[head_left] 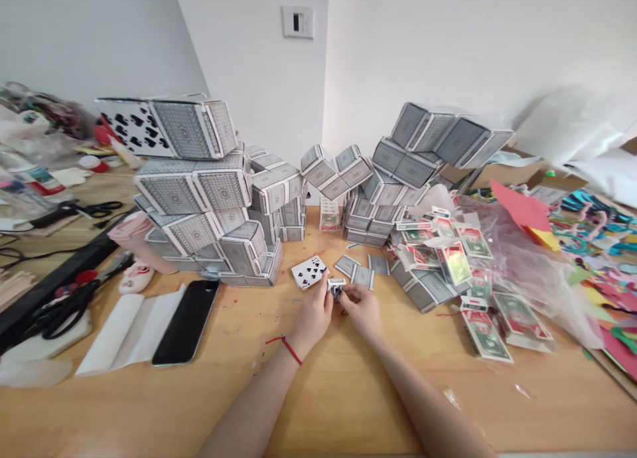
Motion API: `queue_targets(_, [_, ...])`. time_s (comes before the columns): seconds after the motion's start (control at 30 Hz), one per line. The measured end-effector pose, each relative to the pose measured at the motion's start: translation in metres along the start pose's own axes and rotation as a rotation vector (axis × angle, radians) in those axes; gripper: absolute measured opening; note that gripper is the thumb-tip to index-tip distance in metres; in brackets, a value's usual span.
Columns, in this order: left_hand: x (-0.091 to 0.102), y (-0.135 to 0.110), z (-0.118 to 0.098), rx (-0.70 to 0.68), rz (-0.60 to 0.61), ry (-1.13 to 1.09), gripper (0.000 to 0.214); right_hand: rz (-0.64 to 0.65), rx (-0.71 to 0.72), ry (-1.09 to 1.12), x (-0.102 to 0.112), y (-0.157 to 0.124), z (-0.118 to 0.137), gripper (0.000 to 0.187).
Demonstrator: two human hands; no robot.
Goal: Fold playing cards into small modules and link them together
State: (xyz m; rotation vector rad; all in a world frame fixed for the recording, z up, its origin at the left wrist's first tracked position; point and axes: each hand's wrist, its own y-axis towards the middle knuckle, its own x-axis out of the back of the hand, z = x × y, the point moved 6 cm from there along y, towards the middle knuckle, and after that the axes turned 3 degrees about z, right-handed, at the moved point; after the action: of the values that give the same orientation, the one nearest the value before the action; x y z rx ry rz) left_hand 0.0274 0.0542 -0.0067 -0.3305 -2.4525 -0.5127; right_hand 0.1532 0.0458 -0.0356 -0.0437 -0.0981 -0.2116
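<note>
At the middle of the table, my left hand (314, 315) and my right hand (361, 307) meet over a small playing card piece (337, 286) that looks folded. The fingers of both hands are closed on it, and they partly hide its shape. Just left of my left fingertips lies a spade playing card (307, 273), face up. Beyond my right hand, several loose playing cards (355, 271) lie back side up. A red string bracelet (291, 350) circles my left wrist.
Stacks of card-built blocks rise at left (199, 192) and right (398, 192). Card boxes (454, 262) pile up at right beside plastic bags (542, 272) and coloured paper (522, 209). A phone (186, 322), a paper roll (117, 332) and scissors (72, 305) lie at left.
</note>
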Motion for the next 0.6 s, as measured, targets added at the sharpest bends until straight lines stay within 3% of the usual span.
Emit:
queue_targets(0.17, [0.01,0.001,0.004,0.087,-0.037,-0.088,0.045,0.063,-0.036,0.057,0.002,0.003,0.003,0.028])
queue_targets(0.27, [0.019,0.003,0.009,0.152,-0.109,-0.205,0.04,0.187,-0.106,0.235,-0.001,0.003,0.005,0.028])
queue_targets(0.4, [0.017,0.005,0.016,0.236,-0.107,-0.335,0.027,0.382,-0.167,0.522,-0.012,-0.003,0.013,0.025])
queue_targets(0.6, [0.012,0.005,0.007,0.168,-0.107,-0.485,0.02,0.568,-0.263,0.771,-0.027,-0.016,0.021,0.028])
